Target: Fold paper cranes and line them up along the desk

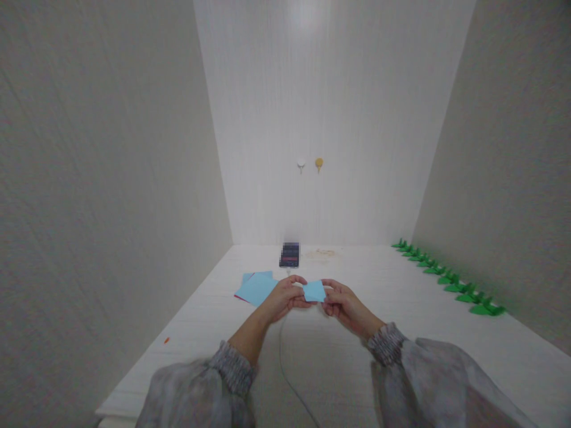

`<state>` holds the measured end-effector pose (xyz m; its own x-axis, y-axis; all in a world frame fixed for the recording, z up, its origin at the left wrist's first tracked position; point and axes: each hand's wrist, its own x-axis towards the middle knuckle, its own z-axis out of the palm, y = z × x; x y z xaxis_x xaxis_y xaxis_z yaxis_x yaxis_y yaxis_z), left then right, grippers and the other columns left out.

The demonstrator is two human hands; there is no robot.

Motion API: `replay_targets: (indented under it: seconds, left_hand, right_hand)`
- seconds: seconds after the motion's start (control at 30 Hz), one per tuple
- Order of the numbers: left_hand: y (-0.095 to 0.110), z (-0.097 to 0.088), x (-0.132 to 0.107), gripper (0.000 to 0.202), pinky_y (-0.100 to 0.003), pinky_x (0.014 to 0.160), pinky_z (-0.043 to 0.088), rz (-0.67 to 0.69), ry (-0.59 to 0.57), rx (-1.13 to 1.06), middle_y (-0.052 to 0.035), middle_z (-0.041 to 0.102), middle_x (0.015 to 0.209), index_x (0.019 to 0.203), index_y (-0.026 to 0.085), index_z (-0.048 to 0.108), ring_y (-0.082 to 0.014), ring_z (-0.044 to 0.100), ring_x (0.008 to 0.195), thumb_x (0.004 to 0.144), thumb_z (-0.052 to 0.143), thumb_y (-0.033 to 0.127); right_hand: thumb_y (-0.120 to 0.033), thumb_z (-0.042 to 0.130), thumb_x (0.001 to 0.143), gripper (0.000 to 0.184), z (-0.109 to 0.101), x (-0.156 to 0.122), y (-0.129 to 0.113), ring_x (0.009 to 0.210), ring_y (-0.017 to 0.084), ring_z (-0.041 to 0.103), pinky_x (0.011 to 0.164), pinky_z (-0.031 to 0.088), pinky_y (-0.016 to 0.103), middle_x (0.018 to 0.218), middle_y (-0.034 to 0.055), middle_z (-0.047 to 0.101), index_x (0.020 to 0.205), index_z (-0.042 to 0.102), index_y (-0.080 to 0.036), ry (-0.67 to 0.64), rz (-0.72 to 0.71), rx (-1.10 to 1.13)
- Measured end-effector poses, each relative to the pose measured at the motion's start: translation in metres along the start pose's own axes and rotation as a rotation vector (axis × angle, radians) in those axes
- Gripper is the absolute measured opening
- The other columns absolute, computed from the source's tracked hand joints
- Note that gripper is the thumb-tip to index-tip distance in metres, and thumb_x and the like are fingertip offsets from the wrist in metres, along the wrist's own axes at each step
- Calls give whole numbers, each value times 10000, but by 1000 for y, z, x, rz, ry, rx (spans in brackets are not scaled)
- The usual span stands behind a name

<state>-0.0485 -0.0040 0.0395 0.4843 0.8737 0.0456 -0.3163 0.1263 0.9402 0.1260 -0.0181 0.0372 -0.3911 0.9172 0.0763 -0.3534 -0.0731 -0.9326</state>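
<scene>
A small, light blue square of folded paper (314,291) is held up between both hands over the white table. My left hand (288,297) pinches its left edge, fingers closed. At the paper's right edge, my right hand (342,303) grips it between thumb and fingers. Larger light blue sheets (256,288) lie on the table just left of my left hand, with a red edge peeking out below them. Whatever lies directly under the hands is partly hidden.
A phone (289,255) with a cable (285,368) sits at the back. Several green folded paper pieces (450,279) line the right wall. An orange bit (166,340) is near the left edge. Two hooks (319,163) hang on the back wall. Walls close off three sides.
</scene>
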Motion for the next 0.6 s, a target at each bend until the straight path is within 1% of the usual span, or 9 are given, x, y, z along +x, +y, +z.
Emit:
replay_targets:
  seconds: [0.1,0.17,0.27,0.33,0.43,0.53,0.6]
  left_hand:
    - [2,1,0,303,-270,576,496,-1,28,18,-29,611,695,877,149,418,-144,614,614,643,592,230]
    - [1,1,0,343,-275,546,493,6,44,67,-5,591,637,876,148,417,-138,600,573,624,621,260]
    - [-2,0,2,396,-283,543,486,31,64,114,55,520,510,847,146,419,-113,560,497,565,678,249]
    - [-3,1,4,384,-261,536,471,55,96,108,80,478,468,824,148,418,-86,523,460,560,683,234]
    - [-5,4,6,378,-231,524,442,77,111,104,76,490,487,832,157,404,-77,508,461,575,672,228]
    - [-7,8,8,392,-236,531,428,68,86,122,33,560,598,842,170,393,-103,541,519,574,669,245]
    - [-7,10,9,382,-227,532,415,79,96,123,23,565,640,838,172,399,-101,541,537,577,665,255]
  right_hand:
    - [-75,543,551,363,1,0,-1,388,48,420,369,313,173,591,-23,554,903,482,-137,11,2,6]
    - [-85,557,550,363,2,-1,-2,392,49,428,373,318,174,602,-19,564,901,482,-137,8,4,8]
    - [-109,585,548,377,6,-2,-4,396,56,448,377,328,175,594,-18,577,908,474,-135,-14,20,-13]
    - [-128,610,544,414,9,-3,-5,399,69,471,385,347,182,569,-26,580,928,457,-140,-32,31,-48]
    - [-160,642,546,491,12,-3,-3,404,99,512,415,397,216,562,-21,601,979,412,-146,-79,63,-128]
    - [-204,657,561,542,11,-2,2,431,124,549,459,438,258,593,-4,623,1021,374,-150,-122,79,-203]
    - [-239,662,569,575,9,-1,5,425,126,549,453,439,260,579,-19,613,1048,354,-161,-122,62,-248]
